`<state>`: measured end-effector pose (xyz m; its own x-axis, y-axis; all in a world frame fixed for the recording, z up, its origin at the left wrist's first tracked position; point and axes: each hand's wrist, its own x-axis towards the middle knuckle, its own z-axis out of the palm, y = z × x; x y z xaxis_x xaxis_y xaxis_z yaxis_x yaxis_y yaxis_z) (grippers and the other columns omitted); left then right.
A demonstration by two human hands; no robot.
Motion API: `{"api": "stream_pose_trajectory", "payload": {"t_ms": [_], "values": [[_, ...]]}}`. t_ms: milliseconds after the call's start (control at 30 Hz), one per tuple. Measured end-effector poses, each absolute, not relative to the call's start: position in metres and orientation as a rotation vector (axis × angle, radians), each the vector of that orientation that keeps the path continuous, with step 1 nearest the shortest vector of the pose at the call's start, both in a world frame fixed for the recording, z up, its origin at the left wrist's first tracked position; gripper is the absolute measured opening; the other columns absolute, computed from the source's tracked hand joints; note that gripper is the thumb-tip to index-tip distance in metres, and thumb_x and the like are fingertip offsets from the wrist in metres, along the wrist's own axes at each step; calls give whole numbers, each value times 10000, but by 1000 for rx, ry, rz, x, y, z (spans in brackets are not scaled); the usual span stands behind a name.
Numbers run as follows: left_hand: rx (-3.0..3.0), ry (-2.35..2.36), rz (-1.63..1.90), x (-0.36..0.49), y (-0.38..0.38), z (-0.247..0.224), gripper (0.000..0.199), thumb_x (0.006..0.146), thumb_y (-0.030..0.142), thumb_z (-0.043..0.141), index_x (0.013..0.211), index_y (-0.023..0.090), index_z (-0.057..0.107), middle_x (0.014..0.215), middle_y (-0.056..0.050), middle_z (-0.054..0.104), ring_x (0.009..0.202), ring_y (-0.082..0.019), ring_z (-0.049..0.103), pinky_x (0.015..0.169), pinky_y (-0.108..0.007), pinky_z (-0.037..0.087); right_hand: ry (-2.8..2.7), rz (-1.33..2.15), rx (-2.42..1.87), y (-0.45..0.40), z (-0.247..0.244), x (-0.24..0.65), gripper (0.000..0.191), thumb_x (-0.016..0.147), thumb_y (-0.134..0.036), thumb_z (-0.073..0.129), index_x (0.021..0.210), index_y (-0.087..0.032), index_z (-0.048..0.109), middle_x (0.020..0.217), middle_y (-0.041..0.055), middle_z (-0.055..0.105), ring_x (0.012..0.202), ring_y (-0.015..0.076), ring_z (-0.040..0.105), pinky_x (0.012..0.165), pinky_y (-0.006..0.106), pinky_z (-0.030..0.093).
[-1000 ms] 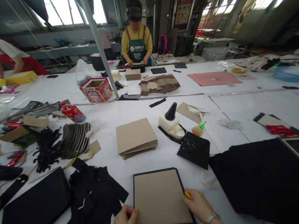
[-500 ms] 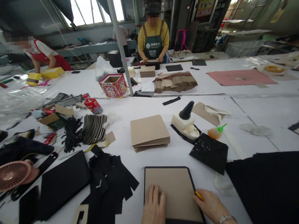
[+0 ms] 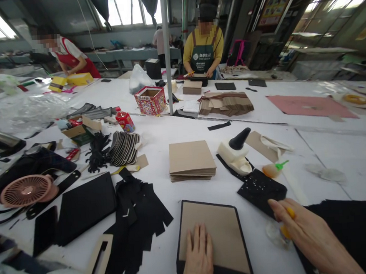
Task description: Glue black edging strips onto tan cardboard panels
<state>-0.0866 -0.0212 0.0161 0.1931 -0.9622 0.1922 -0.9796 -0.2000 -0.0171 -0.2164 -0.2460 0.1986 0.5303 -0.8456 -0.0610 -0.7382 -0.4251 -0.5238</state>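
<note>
My left hand (image 3: 198,253) lies flat on a tan cardboard panel (image 3: 222,230), fingers stretched out. Black sheet material borders the panel, widest along the near edge. To the right of it, my right hand (image 3: 302,229) is closed around a small yellow tool (image 3: 290,213); its working end is hidden, so I cannot tell its kind. This hand is above the table, near a black piece with white specks (image 3: 263,187) and a large black sheet (image 3: 349,229). Beyond the panel sits a stack of tan boards (image 3: 192,159).
A white container with a black nozzle (image 3: 235,150) and a green-tipped glue bottle (image 3: 273,170) stand right of the stack. On the left are black strips (image 3: 139,223), a pink fan (image 3: 28,190) and a black panel (image 3: 87,208). Co-workers (image 3: 203,48) stand across the table.
My right hand has lifted off the panel's right edge and moved right and away from me with the yellow tool. My left hand stays flat on the panel. The whole view has shifted slightly.
</note>
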Motion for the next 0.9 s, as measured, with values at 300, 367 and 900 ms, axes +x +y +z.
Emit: {"api": "stream_pose_trajectory", "payload": {"t_ms": [300, 367, 900], "values": [[2351, -1861, 14, -89, -28, 7, 508, 834, 403, 394, 1244, 123, 501, 1370, -152, 433, 1254, -350, 357, 909, -568, 386, 960, -343, -1536, -201, 146, -145, 365, 716, -537, 599, 808, -189, 532, 739, 20, 597, 678, 193, 616, 640, 285, 500], [2353, -1827, 66, -90, -28, 1, 468, 844, 385, 396, 1229, 151, 520, 1358, -132, 456, 1243, -336, 379, 904, -555, 399, 917, -340, -1510, -186, 132, -126, 316, 745, -486, 590, 823, -186, 528, 751, 18, 586, 668, 181, 606, 650, 288, 494], [2276, -1893, 404, -81, -25, 2, 377, 884, 389, 376, 1113, 181, 592, 1264, -68, 557, 1133, -292, 495, 813, -461, 469, 1101, -325, -2131, -218, 108, -192, 251, 762, -464, 472, 775, -239, 583, 803, 63, 626, 740, 230, 597, 705, 337, 459]]}}
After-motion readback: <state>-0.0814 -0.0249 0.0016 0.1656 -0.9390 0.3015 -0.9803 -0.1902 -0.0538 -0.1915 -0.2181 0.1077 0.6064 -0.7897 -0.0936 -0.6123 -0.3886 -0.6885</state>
